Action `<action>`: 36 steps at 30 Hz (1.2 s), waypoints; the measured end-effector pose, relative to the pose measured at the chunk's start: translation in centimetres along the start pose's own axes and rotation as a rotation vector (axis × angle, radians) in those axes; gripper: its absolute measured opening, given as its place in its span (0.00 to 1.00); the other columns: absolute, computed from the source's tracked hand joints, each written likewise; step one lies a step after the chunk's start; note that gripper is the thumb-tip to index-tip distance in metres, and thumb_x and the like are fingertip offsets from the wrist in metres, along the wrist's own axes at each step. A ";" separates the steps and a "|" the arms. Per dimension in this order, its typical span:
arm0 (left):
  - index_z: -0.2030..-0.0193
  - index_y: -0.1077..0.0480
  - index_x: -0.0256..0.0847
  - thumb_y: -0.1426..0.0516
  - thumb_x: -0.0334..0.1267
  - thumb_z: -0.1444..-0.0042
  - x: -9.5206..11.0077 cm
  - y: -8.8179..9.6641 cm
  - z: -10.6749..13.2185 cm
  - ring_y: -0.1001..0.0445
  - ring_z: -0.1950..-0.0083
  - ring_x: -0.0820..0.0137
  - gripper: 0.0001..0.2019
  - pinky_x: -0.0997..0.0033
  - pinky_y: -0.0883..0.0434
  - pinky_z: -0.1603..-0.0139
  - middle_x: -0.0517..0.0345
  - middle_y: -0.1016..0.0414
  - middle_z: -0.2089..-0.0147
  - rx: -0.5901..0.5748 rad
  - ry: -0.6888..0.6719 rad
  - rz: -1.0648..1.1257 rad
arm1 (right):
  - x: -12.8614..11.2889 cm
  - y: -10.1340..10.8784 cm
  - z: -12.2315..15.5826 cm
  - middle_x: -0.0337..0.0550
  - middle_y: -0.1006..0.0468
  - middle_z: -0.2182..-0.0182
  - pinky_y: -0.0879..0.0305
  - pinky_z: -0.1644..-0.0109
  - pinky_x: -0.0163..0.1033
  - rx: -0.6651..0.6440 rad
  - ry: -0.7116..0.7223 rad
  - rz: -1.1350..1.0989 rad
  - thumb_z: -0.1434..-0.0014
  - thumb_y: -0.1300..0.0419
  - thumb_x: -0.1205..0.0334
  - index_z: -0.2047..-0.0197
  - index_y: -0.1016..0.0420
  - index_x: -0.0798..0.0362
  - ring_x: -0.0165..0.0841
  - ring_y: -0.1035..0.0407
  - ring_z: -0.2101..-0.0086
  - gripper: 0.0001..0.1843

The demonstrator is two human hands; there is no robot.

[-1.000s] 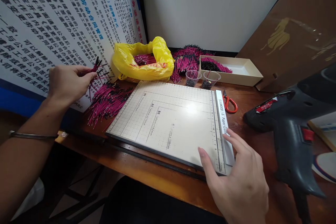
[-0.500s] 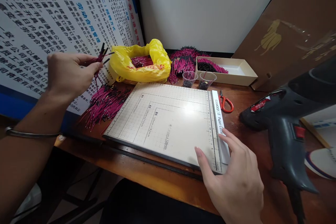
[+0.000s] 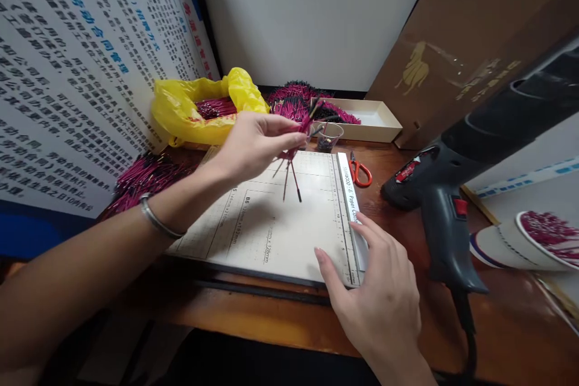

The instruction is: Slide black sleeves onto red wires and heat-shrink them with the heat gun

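My left hand pinches a small bunch of magenta wires with black sleeved ends, held above the far part of a paper cutter board. Some wires point up past the fingers and a few hang down. My right hand lies at the near right corner of the board, thumb and fingers spread, with nothing seen in it. Beside its fingertips runs the cutter's white rail. Behind the bunch stands a clear plastic cup with dark bits inside; a second cup is mostly hidden by my left hand.
A yellow bag of wires sits behind, with loose wires at the left. Further back are a wire pile and a cardboard tray. Orange-handled snips, a heat gun and a paper cup of wires stand right.
My left hand has moved right with the wire bunch, from over the loose wires to above the board. My right hand stays at the board's corner. The view has turned to the right.
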State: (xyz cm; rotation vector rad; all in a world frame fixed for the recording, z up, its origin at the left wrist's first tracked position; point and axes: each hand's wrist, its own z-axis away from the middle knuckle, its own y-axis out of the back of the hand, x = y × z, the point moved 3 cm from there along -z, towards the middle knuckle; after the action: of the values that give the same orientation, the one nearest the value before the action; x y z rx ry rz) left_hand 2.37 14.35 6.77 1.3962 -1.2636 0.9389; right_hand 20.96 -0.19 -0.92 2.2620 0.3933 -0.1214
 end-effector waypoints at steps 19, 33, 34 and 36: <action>0.66 0.23 0.37 0.22 0.51 0.73 -6.3 -1.7 -0.1 0.26 0.68 0.74 0.30 0.72 0.26 0.68 0.57 0.20 0.64 -0.042 0.326 0.440 | -2.2 -4.3 -11.7 0.43 0.15 0.65 0.37 0.60 0.38 -0.806 -0.218 -0.355 0.40 0.36 0.62 0.67 0.18 0.52 0.35 0.24 0.63 0.06; 0.66 0.19 0.36 0.24 0.53 0.67 -6.1 -1.4 0.0 0.26 0.68 0.72 0.25 0.72 0.29 0.69 0.50 0.18 0.64 -0.118 0.242 0.211 | -0.2 -3.1 -11.5 0.44 0.13 0.62 0.37 0.58 0.40 -0.796 -0.200 -0.267 0.38 0.39 0.64 0.62 0.12 0.49 0.35 0.23 0.61 0.11; 0.67 0.19 0.36 0.25 0.53 0.66 -6.1 -1.3 0.0 0.26 0.68 0.71 0.24 0.72 0.29 0.69 0.50 0.18 0.65 -0.128 0.220 0.178 | 0.0 -2.9 -11.4 0.44 0.13 0.62 0.37 0.58 0.40 -0.795 -0.197 -0.262 0.38 0.39 0.64 0.62 0.12 0.49 0.36 0.23 0.61 0.11; 0.67 0.19 0.36 0.27 0.53 0.62 -6.0 -1.0 -0.1 0.26 0.69 0.71 0.22 0.72 0.30 0.69 0.50 0.18 0.66 -0.145 0.164 0.104 | 0.1 -2.6 -11.2 0.45 0.13 0.64 0.36 0.59 0.40 -0.794 -0.180 -0.255 0.38 0.39 0.65 0.63 0.12 0.49 0.36 0.23 0.63 0.12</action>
State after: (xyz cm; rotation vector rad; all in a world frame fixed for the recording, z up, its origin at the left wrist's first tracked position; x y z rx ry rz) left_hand 2.41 15.73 0.90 1.1273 -1.2637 0.9911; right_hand 19.78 9.86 4.59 1.4038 0.5212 -0.2484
